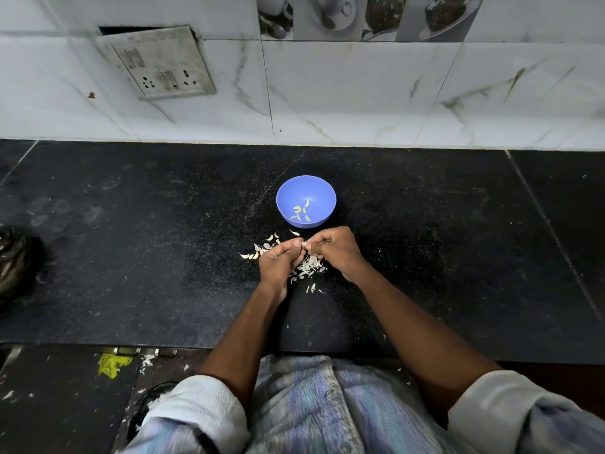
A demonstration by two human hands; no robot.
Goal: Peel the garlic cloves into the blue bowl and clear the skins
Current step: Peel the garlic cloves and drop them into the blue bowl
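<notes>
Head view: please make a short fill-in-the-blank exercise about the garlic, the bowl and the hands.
1. The peeled cloves lie inside the ____ bowl.
2. The left hand and right hand meet just in ____ of the bowl, on the person's side.
3. The loose skins lie on the ____ countertop.
4. On the wall, the switch plate is to the ____ of the bowl.

Missing words: blue; front; black; left

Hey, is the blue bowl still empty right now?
No. The blue bowl already holds several small pale cloves lying on its bottom.
</notes>
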